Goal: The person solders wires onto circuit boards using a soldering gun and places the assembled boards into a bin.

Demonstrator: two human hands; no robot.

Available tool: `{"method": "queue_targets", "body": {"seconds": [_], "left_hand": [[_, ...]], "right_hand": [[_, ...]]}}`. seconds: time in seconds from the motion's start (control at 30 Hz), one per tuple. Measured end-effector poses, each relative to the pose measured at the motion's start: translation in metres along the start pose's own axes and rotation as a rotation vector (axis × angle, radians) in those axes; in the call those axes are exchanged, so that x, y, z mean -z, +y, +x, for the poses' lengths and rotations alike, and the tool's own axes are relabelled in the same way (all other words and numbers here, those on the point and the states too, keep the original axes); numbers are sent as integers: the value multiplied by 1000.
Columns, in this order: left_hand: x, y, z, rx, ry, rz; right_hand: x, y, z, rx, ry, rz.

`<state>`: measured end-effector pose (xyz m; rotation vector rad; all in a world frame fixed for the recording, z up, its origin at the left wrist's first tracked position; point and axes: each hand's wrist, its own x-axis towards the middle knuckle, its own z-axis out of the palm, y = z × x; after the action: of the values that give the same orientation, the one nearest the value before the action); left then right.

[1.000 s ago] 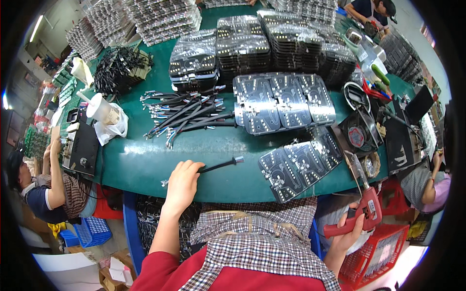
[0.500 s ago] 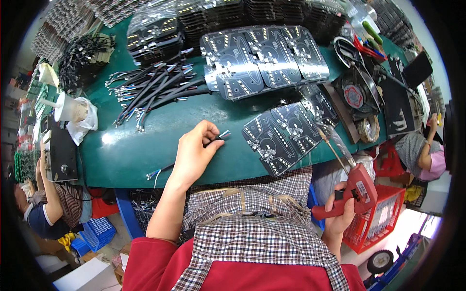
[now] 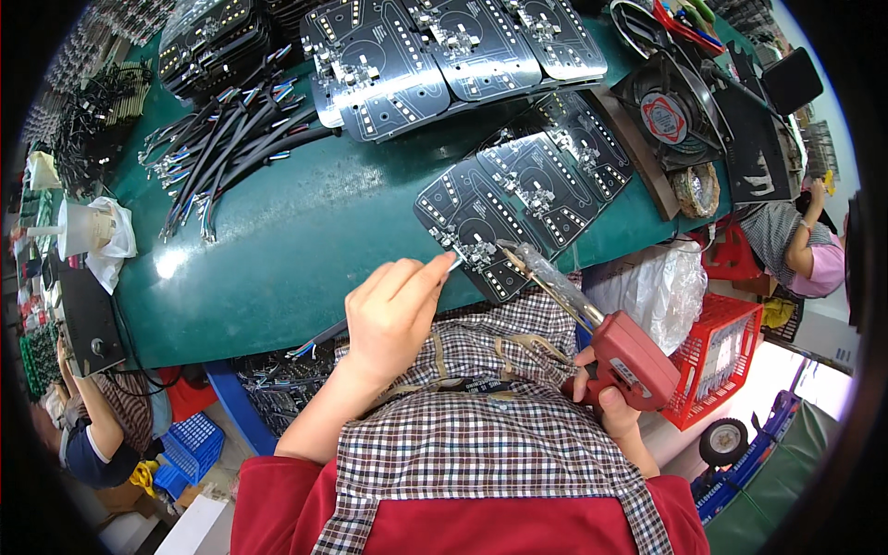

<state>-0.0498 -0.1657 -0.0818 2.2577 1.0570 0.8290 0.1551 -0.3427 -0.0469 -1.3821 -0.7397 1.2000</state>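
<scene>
My left hand [image 3: 393, 310] is closed, fingertips pinching the wire end of a black cable [image 3: 330, 331] at the left edge of a black circuit board [image 3: 472, 217]. The cable's other end, with loose coloured wires, sticks out beside my wrist; its middle is hidden by the hand. My right hand [image 3: 606, 398] grips a red soldering gun [image 3: 634, 361]. Its tip points left over the same board, close to the silvery parts there; whether it touches cannot be told. This board belongs to a joined row of boards with small pale LEDs, lying on the green table [image 3: 277, 296].
Shiny stacked circuit boards [image 3: 388, 79] stand behind. A heap of black cables [image 3: 236, 148] lies at far left. Right of the boards are a fan [image 3: 668, 116] and a solder coil [image 3: 696, 190]. A red crate [image 3: 721, 356] stands below right. Other people work at both sides.
My left hand has moved right with the cable, up to the board. The soldering gun has come left and down, its tip now over that board. The view has shifted.
</scene>
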Motion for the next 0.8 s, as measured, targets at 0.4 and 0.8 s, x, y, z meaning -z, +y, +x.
{"method": "queue_targets", "body": {"seconds": [0.4, 0.8], "left_hand": [[-8, -12, 2, -118, 64, 63], [-13, -13, 3, -126, 53, 106]], "right_hand": [[-1, 1, 4, -38, -116, 76], [-11, -5, 14, -122, -107, 41]]}}
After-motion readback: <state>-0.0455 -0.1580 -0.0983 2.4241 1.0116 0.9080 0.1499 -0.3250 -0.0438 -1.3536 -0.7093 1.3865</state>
